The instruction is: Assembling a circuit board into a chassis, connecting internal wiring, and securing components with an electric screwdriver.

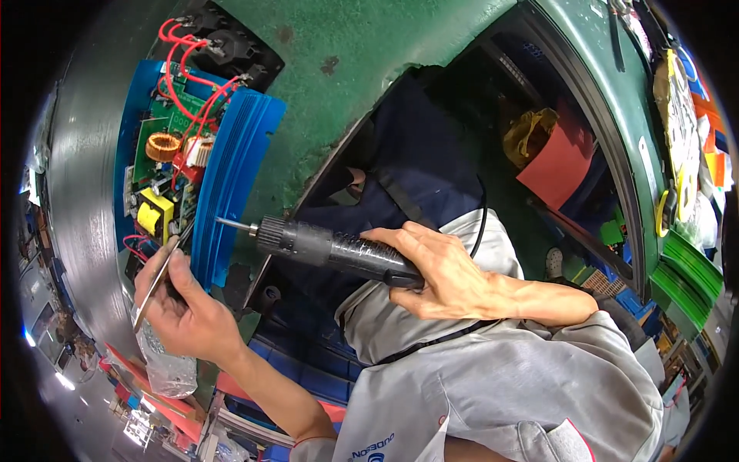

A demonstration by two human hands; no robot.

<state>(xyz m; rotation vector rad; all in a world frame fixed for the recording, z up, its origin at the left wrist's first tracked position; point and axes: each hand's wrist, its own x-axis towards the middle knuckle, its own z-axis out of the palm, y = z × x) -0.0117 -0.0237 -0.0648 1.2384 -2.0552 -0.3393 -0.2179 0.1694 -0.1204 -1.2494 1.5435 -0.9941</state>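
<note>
1. Hands work close to a blue ribbed housing (231, 185) that stands on edge on the green worktop (369, 46), with a green circuit board (165, 165) showing inside it.
2. Right hand (439, 269) is wrapped shut around the black grip of an electric screwdriver (331, 246), which lies nearly level and points toward the person's left.
3. The screwdriver's thin metal bit (235, 225) meets the ribbed edge of the housing, low on its side.
4. Left hand (181, 304) is closed on a pair of slim metal tweezers (158, 281), pinched between thumb and fingers.
5. The tweezers slant up and to the right, their tip just beside the lower edge of the housing, near the bit.
6. On the board sit a copper-wound ring coil (162, 146) and a yellow block transformer (154, 215); red wires (188, 73) loop from the board up to a black part at the top of the housing.
7. A clear plastic bag (165, 362) hangs below the left hand; whether the hand grips it I cannot tell.
8. The person wears a grey short-sleeved jacket (493, 385), and a black cable (481, 223) runs behind the right hand.
9. A red sheet (566, 158) and a yellow bag (527, 131) lie in the dark space under the worktop, well apart from both hands.
</note>
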